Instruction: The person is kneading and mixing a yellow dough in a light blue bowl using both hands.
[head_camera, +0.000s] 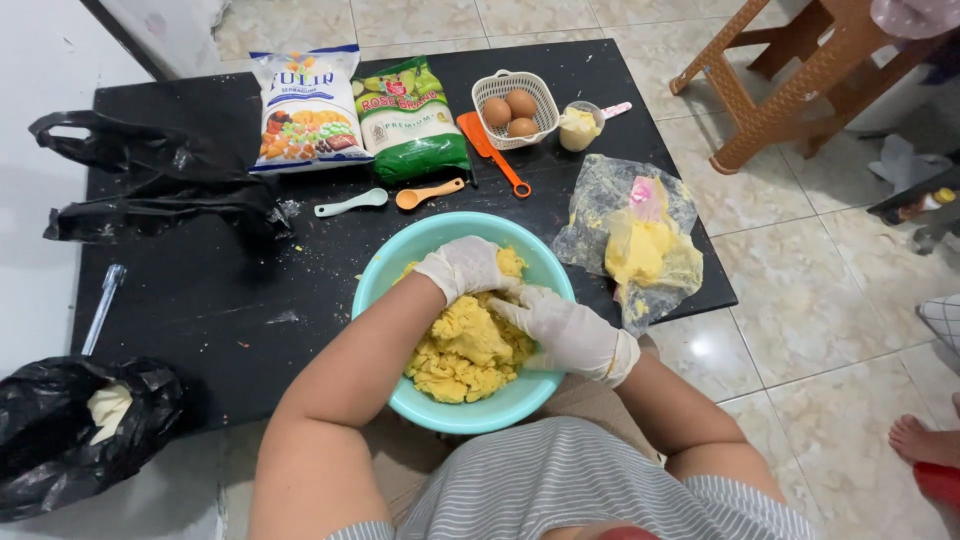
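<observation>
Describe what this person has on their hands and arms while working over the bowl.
Both hands wear thin, whitish disposable gloves: the left hand and the right hand. The gloves end at the wrists, slightly bunched at the cuffs. The forearms are bare, with no sleeves reaching them. A grey-and-white striped top covers the body.

Both gloved hands, left hand and right hand, press yellow dough in a teal bowl

Bare black worktop lies open at nine o'clock of the turquoise plastic bowl. At twelve, a pale spoon and an orange spoon bar the way; beyond them stand two flour bags. At two o'clock, a crumpled clear plastic bag of yellow dough blocks passage.
</observation>
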